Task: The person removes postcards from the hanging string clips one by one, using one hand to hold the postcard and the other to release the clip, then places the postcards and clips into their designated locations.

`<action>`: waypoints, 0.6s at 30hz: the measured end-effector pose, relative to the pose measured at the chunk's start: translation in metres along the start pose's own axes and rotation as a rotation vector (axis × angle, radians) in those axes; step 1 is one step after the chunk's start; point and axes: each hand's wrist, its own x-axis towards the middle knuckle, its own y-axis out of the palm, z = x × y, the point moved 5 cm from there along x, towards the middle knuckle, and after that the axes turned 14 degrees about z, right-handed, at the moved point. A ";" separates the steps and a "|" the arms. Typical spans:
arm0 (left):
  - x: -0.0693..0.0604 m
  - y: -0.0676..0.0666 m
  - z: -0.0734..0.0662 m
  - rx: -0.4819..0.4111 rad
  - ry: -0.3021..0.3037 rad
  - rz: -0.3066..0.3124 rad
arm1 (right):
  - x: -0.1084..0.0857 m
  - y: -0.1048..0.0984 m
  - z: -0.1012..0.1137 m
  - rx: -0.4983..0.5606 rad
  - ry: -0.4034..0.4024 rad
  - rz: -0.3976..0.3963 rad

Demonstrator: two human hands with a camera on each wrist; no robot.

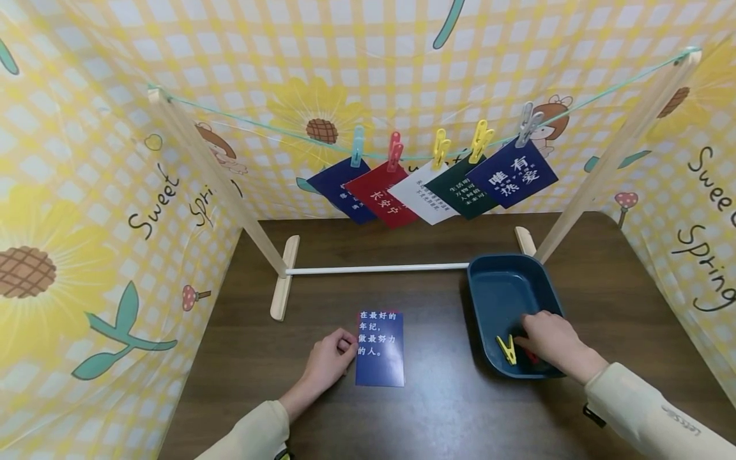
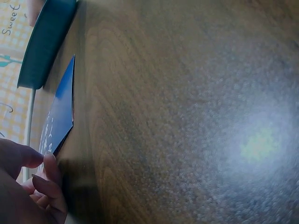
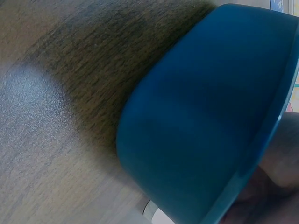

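Note:
A dark blue card (image 1: 380, 367) with white lettering lies on the table, and a thin reddish edge shows at its top. My left hand (image 1: 332, 355) pinches the card's left edge between thumb and fingers; the left wrist view shows these fingertips (image 2: 49, 161) meeting at the card. My right hand (image 1: 553, 338) reaches down into a dark blue tray (image 1: 499, 271), fingers bent. Beside those fingers lies a yellow clothes peg (image 1: 506, 350), and a red peg (image 1: 531, 356) is partly covered by them. The tray's wall hides the right fingertips in the right wrist view.
Behind stands a wooden frame (image 1: 260, 239) with a green string (image 1: 253, 122) strung across. Several cards hang from it by pegs, among them a red card (image 1: 382, 195) and a green card (image 1: 462, 191). A white rod (image 1: 374, 269) joins the frame's feet, passing behind the tray.

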 end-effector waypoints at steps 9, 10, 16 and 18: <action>-0.003 -0.002 -0.006 -0.041 0.028 0.006 | 0.001 -0.001 0.000 0.022 0.000 0.024; -0.003 -0.002 -0.005 -0.046 0.027 0.008 | 0.000 -0.001 -0.001 0.028 -0.001 0.028; -0.003 -0.003 -0.001 -0.061 0.028 0.005 | -0.003 -0.004 -0.001 0.018 -0.019 0.013; -0.003 -0.004 0.001 -0.071 0.019 0.006 | -0.005 -0.006 -0.001 -0.002 -0.022 0.005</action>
